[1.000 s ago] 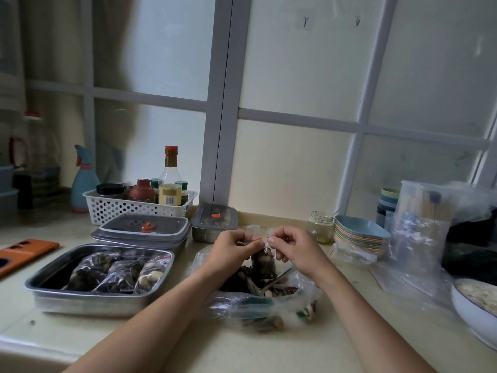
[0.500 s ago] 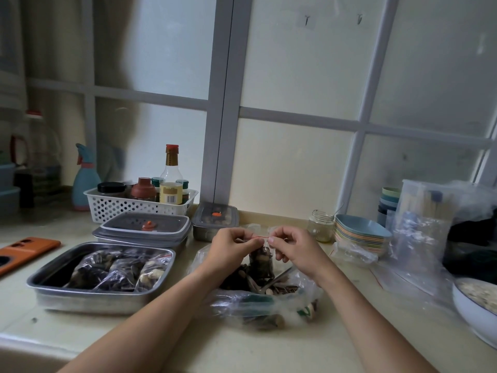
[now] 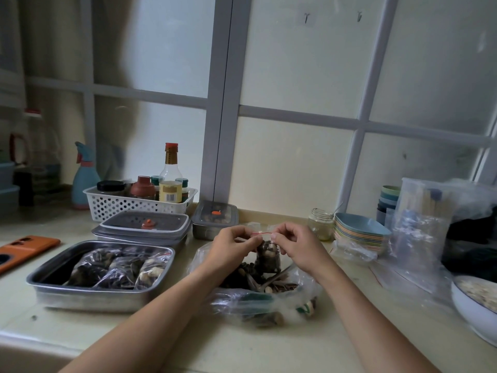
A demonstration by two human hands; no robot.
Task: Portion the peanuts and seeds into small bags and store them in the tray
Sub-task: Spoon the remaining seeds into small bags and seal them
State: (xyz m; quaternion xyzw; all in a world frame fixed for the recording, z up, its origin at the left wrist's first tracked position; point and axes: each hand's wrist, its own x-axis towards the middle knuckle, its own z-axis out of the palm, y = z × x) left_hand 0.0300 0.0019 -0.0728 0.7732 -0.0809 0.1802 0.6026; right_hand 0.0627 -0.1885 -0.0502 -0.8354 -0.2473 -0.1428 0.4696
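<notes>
We count two hands at work, close together over the counter. The left hand (image 3: 232,244) and the right hand (image 3: 293,244) each pinch the top edge of one small bag (image 3: 267,255), thumb against fingertips, at either end of its red seal strip (image 3: 262,233). The bag hangs upright between them, partly filled with dark seeds and pale peanuts. It sits just above one large bag (image 3: 258,300) that lies open on the counter and holds the loose mix, with a metal handle (image 3: 271,279) lying in it. Left of that stands one metal tray (image 3: 88,298). It holds three filled bags side by side: one (image 3: 91,267), two (image 3: 121,270), three (image 3: 150,270). Behind the tray is a stack of flat lidded boxes (image 3: 142,224), how many we cannot tell, the top lid with one orange valve. Beside it is one smaller lidded box (image 3: 215,219), also with an orange valve. One white basket (image 3: 134,205) holds six bottles and jars as far as we can make out. One yellow-labelled jar (image 3: 170,191) shows a barcode, with print too small to read. The tall bottle (image 3: 170,164) has a red cap and a gold neck label, unreadable. Also noted: one blue spray bottle (image 3: 84,179), one orange phone case (image 3: 24,250), one glass jar (image 3: 321,224), one stack of plates (image 3: 360,235), one stack of cups (image 3: 388,201), a pile of clear empty bags (image 3: 422,224) and one white bowl (image 3: 473,308) at the right edge.
</notes>
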